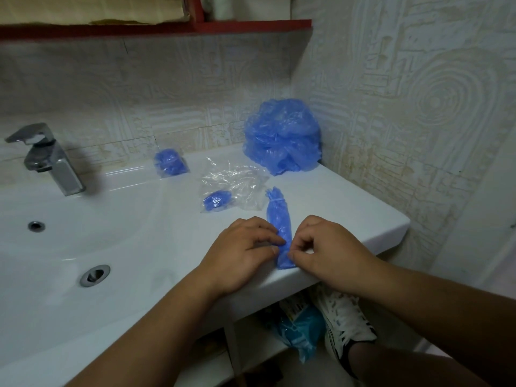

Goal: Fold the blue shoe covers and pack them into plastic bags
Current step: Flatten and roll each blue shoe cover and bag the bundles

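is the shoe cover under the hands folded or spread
Folded: the shoe cover is a narrow strip, left hand and right hand pinching its near end.

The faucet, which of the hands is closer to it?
Left. The left hand lies right of the faucet; the right hand sits farther right, beyond the folded shoe cover both pinch.

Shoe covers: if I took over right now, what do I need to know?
Both the left hand and the right hand pinch the long shoe cover at the front edge of the counter.
Done: a filled bag by the wall, a second filled bag nearer the middle.
Left: finish folding, pack it into one of the clear bags, then do the blue pile in the corner.
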`<action>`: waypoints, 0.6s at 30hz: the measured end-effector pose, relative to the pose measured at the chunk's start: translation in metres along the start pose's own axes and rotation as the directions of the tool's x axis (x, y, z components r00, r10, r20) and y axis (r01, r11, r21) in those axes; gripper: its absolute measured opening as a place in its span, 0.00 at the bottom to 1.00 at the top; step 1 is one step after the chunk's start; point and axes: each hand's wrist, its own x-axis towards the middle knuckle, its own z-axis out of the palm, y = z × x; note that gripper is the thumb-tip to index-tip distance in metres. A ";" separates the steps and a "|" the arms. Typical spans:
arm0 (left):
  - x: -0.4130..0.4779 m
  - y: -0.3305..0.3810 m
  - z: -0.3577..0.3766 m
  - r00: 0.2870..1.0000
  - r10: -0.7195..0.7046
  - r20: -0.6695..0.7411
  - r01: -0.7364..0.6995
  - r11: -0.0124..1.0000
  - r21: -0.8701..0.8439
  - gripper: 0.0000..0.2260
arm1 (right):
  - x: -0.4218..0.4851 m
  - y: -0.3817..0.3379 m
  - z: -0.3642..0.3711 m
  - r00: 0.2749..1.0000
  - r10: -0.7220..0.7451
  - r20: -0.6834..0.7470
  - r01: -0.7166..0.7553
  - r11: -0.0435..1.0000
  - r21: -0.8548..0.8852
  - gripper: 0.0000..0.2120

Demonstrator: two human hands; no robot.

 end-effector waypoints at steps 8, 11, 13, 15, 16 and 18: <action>0.001 -0.001 0.004 0.999 0.019 -0.030 -0.015 0.992 0.126 0.12 | 0.000 -0.007 0.002 0.998 0.019 -0.058 -0.021 1.000 -0.020 0.04; 0.001 -0.003 0.004 0.999 0.028 -0.040 -0.023 0.992 0.127 0.11 | -0.005 -0.008 -0.007 0.996 -0.071 -0.047 0.071 0.997 -0.004 0.08; 0.001 -0.004 0.004 0.999 0.033 -0.035 -0.028 0.992 0.127 0.10 | -0.010 -0.007 -0.014 0.988 -0.156 0.005 0.156 0.987 -0.047 0.08; 0.001 -0.003 0.004 0.999 0.032 -0.036 -0.028 0.992 0.121 0.11 | -0.012 -0.005 -0.017 0.979 -0.194 0.056 0.199 0.974 -0.108 0.09; 0.001 -0.003 0.004 0.999 0.029 -0.038 -0.025 0.993 0.115 0.13 | -0.012 -0.003 -0.017 0.978 -0.198 0.066 0.205 0.970 -0.130 0.11; 0.000 -0.002 0.003 0.999 0.020 -0.036 -0.017 0.995 0.099 0.16 | -0.010 0.000 -0.015 0.977 -0.204 0.068 0.212 0.966 -0.148 0.12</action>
